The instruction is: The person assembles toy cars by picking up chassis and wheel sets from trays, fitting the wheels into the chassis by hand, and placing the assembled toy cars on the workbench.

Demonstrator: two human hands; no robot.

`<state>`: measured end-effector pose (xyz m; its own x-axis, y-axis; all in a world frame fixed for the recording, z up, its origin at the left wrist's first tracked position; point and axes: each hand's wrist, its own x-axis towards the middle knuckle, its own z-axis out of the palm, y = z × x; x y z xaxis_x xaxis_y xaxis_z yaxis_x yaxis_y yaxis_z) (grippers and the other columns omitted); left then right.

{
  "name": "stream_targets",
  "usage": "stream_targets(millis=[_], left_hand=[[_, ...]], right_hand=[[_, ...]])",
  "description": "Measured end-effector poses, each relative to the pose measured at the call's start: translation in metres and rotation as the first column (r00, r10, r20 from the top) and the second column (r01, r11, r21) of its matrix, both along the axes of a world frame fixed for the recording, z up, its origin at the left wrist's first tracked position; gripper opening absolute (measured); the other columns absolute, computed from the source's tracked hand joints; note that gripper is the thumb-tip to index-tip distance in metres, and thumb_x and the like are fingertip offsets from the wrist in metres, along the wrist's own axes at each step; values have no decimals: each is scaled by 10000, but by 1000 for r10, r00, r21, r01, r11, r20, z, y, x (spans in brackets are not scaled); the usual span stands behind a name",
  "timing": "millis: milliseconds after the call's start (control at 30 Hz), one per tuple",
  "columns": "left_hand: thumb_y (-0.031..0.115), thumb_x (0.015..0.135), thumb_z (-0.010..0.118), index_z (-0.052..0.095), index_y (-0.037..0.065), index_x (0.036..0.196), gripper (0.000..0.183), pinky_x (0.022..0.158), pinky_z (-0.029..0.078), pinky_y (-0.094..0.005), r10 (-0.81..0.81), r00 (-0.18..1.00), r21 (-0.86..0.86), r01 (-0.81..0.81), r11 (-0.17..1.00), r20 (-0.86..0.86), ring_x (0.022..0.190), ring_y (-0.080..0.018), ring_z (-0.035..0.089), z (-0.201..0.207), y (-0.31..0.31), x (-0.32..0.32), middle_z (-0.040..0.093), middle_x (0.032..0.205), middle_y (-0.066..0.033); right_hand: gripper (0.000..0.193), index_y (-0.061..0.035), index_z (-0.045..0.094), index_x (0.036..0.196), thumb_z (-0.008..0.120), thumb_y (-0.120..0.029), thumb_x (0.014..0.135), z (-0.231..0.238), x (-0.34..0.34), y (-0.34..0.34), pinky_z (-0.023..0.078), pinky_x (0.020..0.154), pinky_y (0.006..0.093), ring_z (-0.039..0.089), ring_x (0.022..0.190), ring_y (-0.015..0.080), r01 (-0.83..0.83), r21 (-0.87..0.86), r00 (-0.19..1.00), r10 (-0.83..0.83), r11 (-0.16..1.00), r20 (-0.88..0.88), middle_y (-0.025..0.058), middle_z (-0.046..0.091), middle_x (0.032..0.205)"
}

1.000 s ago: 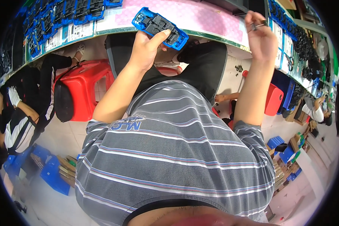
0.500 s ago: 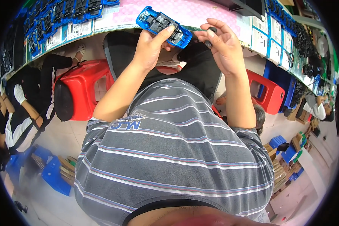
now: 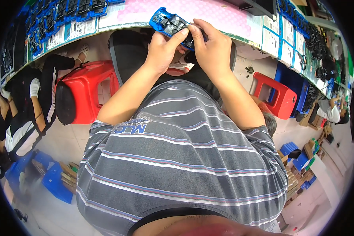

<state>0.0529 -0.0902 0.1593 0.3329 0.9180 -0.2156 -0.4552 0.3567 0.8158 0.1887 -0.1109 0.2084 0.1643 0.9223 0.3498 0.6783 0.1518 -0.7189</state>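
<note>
A blue toy car body (image 3: 158,18) with black and grey inner parts is held up just off the table's front edge. My left hand (image 3: 161,51) is closed on it, thumb across the upturned inner side. My right hand (image 3: 210,49) pinches at the car's right end, its thumb and forefinger pressed against it. A pair of small black wheels (image 3: 188,41) is mostly hidden between those fingers and the car, so I cannot tell whether they are seated in it.
The worktable has pink bubble wrap (image 3: 181,11) on it. Several blue car bodies (image 3: 69,10) stand at the left, others at the far right by black parts (image 3: 320,49). Red stools (image 3: 86,90) flank my legs. A seated co-worker's gloved hand (image 3: 34,87) shows at the left.
My right hand has moved left with the black wheels to the car's right end, and its fingers have closed in there. The car has shifted slightly right in my left hand.
</note>
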Motion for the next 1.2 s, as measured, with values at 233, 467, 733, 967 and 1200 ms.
stream_targets(millis=[233, 467, 733, 967, 1200], left_hand=[[231, 924, 682, 642, 50, 1025, 211, 599, 495, -228, 17, 1000, -18, -17, 1000, 4, 685, -92, 623, 0, 1, 0, 656, 852, -13], [261, 914, 692, 628, 59, 1013, 233, 581, 485, -231, 46, 999, -61, -45, 997, 15, 705, -107, 630, -5, 9, -5, 659, 868, -17], [261, 922, 675, 609, 51, 1043, 251, 574, 476, -227, 0, 1000, -78, -2, 997, -31, 716, -105, 633, -9, 11, -8, 661, 881, -24], [213, 953, 628, 565, 56, 1094, 220, 584, 467, -261, -17, 998, -100, 11, 995, -54, 754, -128, 630, -14, 15, -14, 653, 942, -44], [245, 923, 677, 602, 55, 1044, 238, 577, 472, -224, 13, 999, -102, -16, 995, -35, 716, -100, 627, -7, 17, -11, 652, 874, -19]], right_hand=[[284, 35, 657, 1069, 700, -175, 883, -4, 4, 4, 552, 726, 384, 701, 825, 338, -84, -77, 995, 80, 993, -52, 204, 703, 924], [291, 16, 669, 1065, 732, -160, 841, 20, 61, 31, 540, 762, 334, 683, 882, 253, -106, -12, 994, 107, 994, 16, 159, 687, 979], [445, 24, 646, 1119, 763, -252, 790, 46, 160, 171, 527, 799, 382, 672, 898, 350, 221, -214, 927, -137, 951, 348, 209, 696, 974], [478, 8, 618, 1139, 702, -361, 846, -4, 169, 225, 508, 845, 476, 643, 975, 421, 143, -296, 822, 53, 944, 567, 259, 680, 1001], [292, 34, 681, 858, 717, -256, 846, 28, 167, 178, 512, 772, 445, 642, 846, 398, 85, -89, 885, -35, 992, 465, 221, 658, 892]])
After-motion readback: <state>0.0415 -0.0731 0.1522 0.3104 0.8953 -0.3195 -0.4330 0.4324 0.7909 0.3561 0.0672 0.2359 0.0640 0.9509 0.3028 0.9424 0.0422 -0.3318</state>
